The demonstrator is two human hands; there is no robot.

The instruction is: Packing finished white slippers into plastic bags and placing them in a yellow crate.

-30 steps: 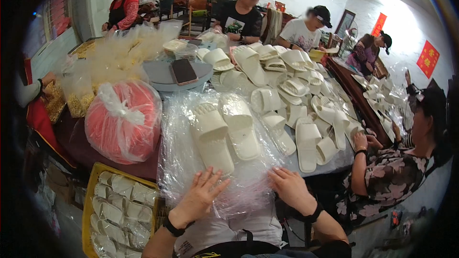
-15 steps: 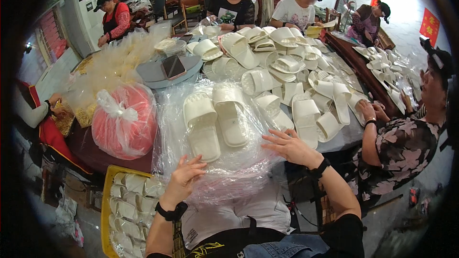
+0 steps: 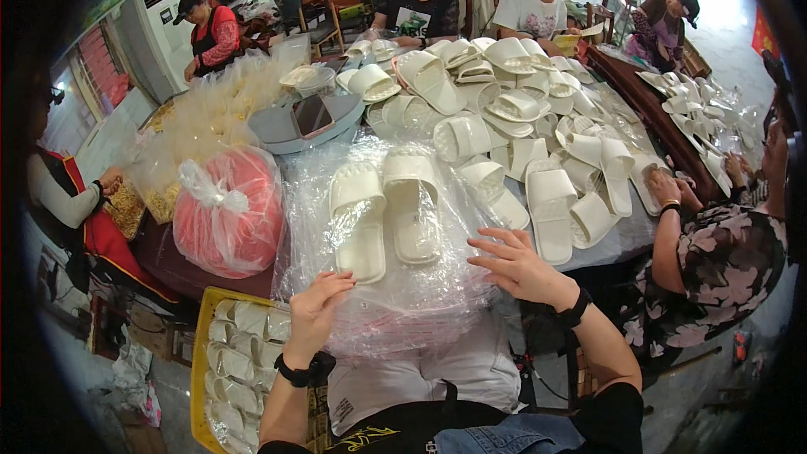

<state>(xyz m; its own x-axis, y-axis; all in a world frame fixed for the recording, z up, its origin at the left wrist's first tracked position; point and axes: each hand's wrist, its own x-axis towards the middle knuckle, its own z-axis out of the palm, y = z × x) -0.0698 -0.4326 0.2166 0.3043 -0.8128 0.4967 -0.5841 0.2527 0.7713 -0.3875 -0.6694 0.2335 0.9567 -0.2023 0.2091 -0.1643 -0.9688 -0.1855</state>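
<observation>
While bagged slippers point(image 3: 387, 219) lie, each hand point(image 3: 315, 311) flanks them.

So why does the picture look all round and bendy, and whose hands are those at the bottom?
A small wide camera sits on a person's head and looks down, so straight edges bend near the rim. The two hands belong to that person. The left hand and the right hand both rest open on a stack of clear plastic bags on the table. A pair of white foam slippers lies on those bags. Beside them sit a red bundle tied in clear plastic and a big heap of more white slippers. A yellow crate stands lower left. Other people work around the table.
</observation>
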